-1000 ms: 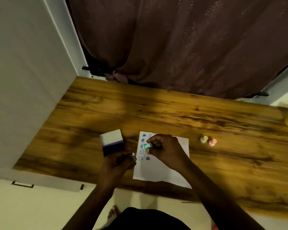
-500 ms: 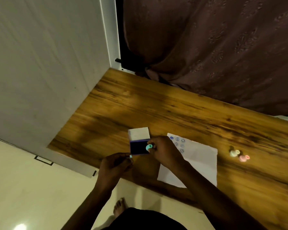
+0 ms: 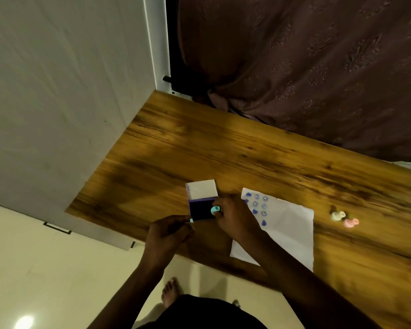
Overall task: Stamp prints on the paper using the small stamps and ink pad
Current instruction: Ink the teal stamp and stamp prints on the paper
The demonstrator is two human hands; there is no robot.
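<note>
The right hand (image 3: 235,216) reaches leftward, fingers pinched around a teal stamp (image 3: 215,209) set on the dark face of the open ink pad (image 3: 202,208). The left hand (image 3: 167,233) is curled at the pad's near corner, gripping a small teal piece (image 3: 191,220). The paper (image 3: 282,230) with blue prints lies just right on the wooden table (image 3: 223,157); two more stamps (image 3: 344,218) stand beyond it.

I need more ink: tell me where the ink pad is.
In the head view, the ink pad lies open on the wooden table, left of the paper, under the right hand's teal stamp.
</note>
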